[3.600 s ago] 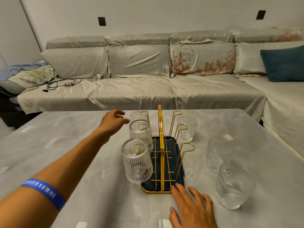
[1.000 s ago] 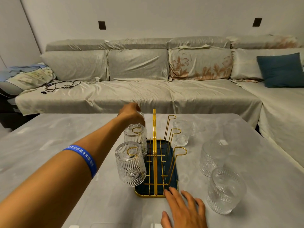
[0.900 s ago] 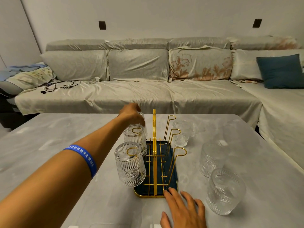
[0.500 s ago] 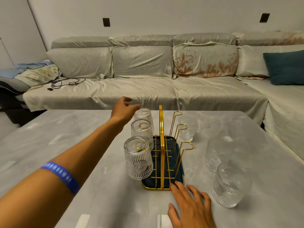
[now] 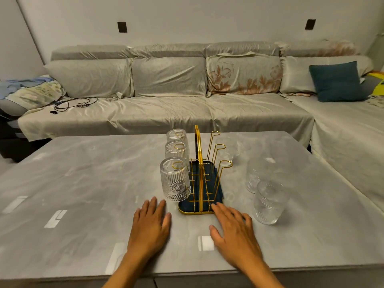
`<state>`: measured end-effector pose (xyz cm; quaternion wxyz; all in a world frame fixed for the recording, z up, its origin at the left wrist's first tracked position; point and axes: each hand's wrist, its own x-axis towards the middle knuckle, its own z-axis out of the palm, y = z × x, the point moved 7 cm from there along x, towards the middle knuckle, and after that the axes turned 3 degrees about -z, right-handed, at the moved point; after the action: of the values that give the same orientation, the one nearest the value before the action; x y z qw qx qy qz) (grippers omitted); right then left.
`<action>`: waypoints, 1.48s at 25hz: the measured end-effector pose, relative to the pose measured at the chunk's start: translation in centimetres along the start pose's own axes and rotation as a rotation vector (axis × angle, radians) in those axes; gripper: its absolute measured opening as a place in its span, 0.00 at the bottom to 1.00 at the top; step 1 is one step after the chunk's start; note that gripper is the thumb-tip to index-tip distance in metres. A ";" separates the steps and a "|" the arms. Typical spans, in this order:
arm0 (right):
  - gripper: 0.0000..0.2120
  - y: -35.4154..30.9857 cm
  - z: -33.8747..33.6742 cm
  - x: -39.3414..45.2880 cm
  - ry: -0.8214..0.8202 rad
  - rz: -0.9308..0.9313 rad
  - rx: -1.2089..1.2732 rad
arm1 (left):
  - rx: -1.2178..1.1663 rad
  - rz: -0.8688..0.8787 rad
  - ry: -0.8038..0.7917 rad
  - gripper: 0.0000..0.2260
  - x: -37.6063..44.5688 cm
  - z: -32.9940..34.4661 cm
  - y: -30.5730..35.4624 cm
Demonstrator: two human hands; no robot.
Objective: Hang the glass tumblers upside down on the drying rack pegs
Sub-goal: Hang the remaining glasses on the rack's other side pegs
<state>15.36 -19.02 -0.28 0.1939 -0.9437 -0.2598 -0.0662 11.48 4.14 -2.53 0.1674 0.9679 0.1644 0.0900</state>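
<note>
Grey table (image 5: pixel 87 183) in front of cloth-draped L-sofa (image 5: pixel 166 113) w/ teal cushion (image 5: pixel 335 82), plain white wall (image 5: pixel 207 19).

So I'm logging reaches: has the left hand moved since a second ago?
Yes. The left hand has come back from the far hung tumbler to lie flat on the table, near the rack's front-left corner.

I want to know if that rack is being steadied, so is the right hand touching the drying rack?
Cannot tell. In the head view the right hand lies flat on the table, its fingertips reaching the drying rack tray's near corner; neither contact nor a gap shows.
</note>
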 end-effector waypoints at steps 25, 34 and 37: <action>0.33 6.3 -20.0 2.7 0.592 0.240 0.885 | 0.113 0.023 -0.067 0.38 -0.8 0.8 -0.2; 0.23 -0.4 -19.9 7.0 0.502 0.021 0.470 | 0.122 0.008 -0.076 0.38 -0.4 1.2 -0.5; 0.25 -0.6 -18.6 7.5 0.460 0.001 0.367 | 0.120 0.011 -0.070 0.38 -0.4 1.2 -0.5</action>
<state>20.99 -22.53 18.67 0.4152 -0.8532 -0.2160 -0.2301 11.24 4.06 -3.86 0.1140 0.9797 0.1582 0.0470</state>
